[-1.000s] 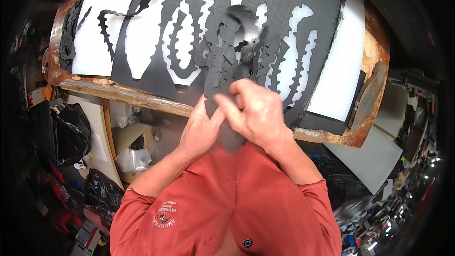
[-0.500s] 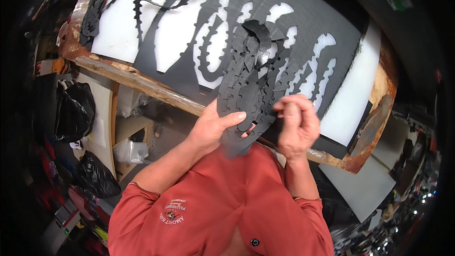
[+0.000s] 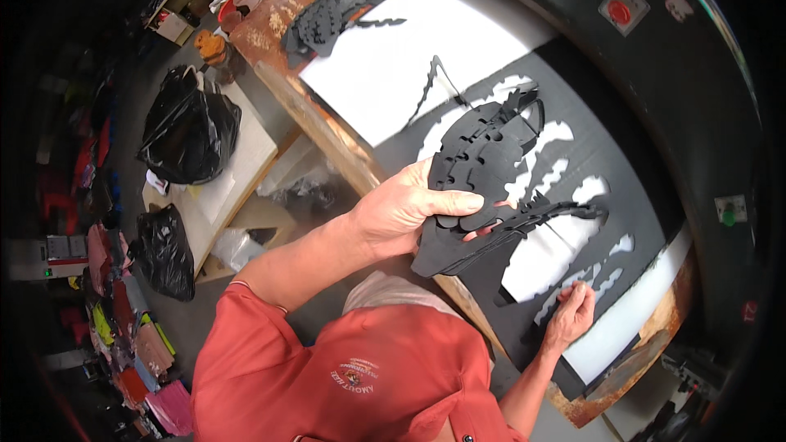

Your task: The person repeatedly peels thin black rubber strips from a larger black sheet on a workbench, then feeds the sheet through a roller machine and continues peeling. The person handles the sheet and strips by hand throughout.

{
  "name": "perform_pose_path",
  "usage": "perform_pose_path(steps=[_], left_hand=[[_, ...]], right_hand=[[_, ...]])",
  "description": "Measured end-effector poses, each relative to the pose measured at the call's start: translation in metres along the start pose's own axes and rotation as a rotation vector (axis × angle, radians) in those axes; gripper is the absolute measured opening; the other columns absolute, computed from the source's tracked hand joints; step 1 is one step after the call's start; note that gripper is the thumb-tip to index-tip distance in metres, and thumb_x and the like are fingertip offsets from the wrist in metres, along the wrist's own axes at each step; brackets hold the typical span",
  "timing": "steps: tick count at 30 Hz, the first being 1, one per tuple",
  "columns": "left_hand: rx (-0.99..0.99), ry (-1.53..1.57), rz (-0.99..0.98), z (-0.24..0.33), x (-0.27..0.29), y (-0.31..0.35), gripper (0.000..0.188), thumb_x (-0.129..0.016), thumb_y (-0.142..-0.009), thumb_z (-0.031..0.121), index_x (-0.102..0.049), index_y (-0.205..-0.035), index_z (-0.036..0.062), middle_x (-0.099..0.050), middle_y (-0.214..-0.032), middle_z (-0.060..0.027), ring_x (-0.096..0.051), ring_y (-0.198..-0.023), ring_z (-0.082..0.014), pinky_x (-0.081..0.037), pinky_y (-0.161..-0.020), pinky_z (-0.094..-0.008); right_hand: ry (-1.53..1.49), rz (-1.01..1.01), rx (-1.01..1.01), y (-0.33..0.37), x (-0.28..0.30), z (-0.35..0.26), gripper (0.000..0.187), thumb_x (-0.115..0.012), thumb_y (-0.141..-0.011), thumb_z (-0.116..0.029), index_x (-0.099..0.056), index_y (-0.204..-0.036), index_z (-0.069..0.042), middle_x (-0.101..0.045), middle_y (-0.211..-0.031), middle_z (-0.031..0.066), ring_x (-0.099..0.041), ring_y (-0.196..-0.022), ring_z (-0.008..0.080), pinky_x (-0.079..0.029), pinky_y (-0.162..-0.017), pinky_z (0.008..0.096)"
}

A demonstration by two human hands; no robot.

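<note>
My left hand (image 3: 401, 209) is closed on a thick bunch of black notched cut-out pieces (image 3: 483, 147), the thumb pressed flat on top. The bunch is held above a large black sheet (image 3: 626, 143) with curved, scalloped openings through which white shows. Thin toothed strips stick out of the bunch toward the right. Over the right part of the sheet, next to its narrow openings, is my right hand (image 3: 571, 315). Its fingers are curled together; what they hold, if anything, is hidden.
A white board (image 3: 426, 41) lies under the sheet on a worn brown table (image 3: 270, 24). A pile of black notched pieces (image 3: 332, 16) sits at the far left. Dark machine housing with a red button (image 3: 620, 12) borders the right. Black plastic bags (image 3: 192, 127) are at left.
The view has turned, shifting the table to the right. The right hand has moved away from the bunch and down over the sheet's right part. The left hand still grips the bunch.
</note>
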State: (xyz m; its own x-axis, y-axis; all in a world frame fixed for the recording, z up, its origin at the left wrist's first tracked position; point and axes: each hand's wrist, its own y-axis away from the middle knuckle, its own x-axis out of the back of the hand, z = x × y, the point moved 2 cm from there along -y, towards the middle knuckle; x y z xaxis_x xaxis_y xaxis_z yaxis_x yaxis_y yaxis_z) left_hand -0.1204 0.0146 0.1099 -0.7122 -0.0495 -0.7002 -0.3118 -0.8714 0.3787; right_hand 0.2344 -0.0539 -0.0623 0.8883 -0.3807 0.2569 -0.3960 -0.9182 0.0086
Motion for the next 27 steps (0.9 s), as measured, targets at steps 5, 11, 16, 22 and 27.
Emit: perform_pose_path(steps=[5,11,16,22,27], left_hand=[[-0.114,-0.180,-0.150,0.095,0.012,-0.005,0.049,-0.075,-0.097,0.010,-0.059,-0.143,0.0004,-0.075,-0.123,-0.0205,-0.075,-0.088,-0.0216,-0.057,-0.060,-0.0261],[-0.500,-0.540,-0.269,0.245,0.051,-0.026,0.037,-0.069,-0.101,0.004,-0.061,-0.136,-0.0058,-0.074,-0.127,-0.0235,-0.076,-0.101,-0.0224,-0.066,-0.074,-0.0284],[-0.676,-0.707,-0.106,0.328,0.148,-0.064,0.035,-0.070,-0.101,0.009,-0.064,-0.131,-0.0061,-0.074,-0.127,-0.0226,-0.077,-0.108,-0.0227,-0.067,-0.084,-0.0274],[-0.181,-0.559,0.593,0.305,0.307,-0.109,0.047,-0.070,-0.093,-0.007,-0.057,-0.138,-0.0036,-0.071,-0.125,-0.0170,-0.074,-0.102,-0.0276,-0.064,-0.088,-0.0394],[-0.136,-0.544,0.531,0.314,0.336,-0.114,0.046,-0.072,-0.094,-0.004,-0.058,-0.137,-0.0045,-0.071,-0.124,-0.0163,-0.074,-0.106,-0.0260,-0.065,-0.086,-0.0364]], right_hand=[[0.139,0.090,0.049,0.001,0.001,0.001,0.028,-0.056,-0.114,-0.023,-0.068,-0.107,0.001,-0.062,-0.083,0.0025,-0.054,-0.075,0.0096,-0.046,-0.068,0.0256],[0.258,0.218,-0.017,-0.002,-0.008,0.002,0.027,-0.056,-0.114,-0.025,-0.068,-0.107,-0.001,-0.058,-0.079,0.0010,-0.051,-0.070,0.0090,-0.044,-0.063,0.0257],[0.478,0.289,0.026,-0.005,-0.013,0.004,0.028,-0.057,-0.113,-0.026,-0.065,-0.100,-0.002,-0.055,-0.075,0.0001,-0.050,-0.066,0.0098,-0.042,-0.060,0.0274],[0.469,0.261,-0.015,-0.006,-0.013,0.003,0.031,-0.056,-0.114,-0.023,-0.062,-0.095,0.000,-0.052,-0.079,-0.0016,-0.047,-0.071,0.0088,-0.041,-0.065,0.0267],[0.540,0.317,0.046,-0.008,-0.017,0.004,0.031,-0.057,-0.114,-0.025,-0.065,-0.097,-0.001,-0.049,-0.075,-0.0036,-0.042,-0.069,0.0066,-0.037,-0.061,0.0263]])
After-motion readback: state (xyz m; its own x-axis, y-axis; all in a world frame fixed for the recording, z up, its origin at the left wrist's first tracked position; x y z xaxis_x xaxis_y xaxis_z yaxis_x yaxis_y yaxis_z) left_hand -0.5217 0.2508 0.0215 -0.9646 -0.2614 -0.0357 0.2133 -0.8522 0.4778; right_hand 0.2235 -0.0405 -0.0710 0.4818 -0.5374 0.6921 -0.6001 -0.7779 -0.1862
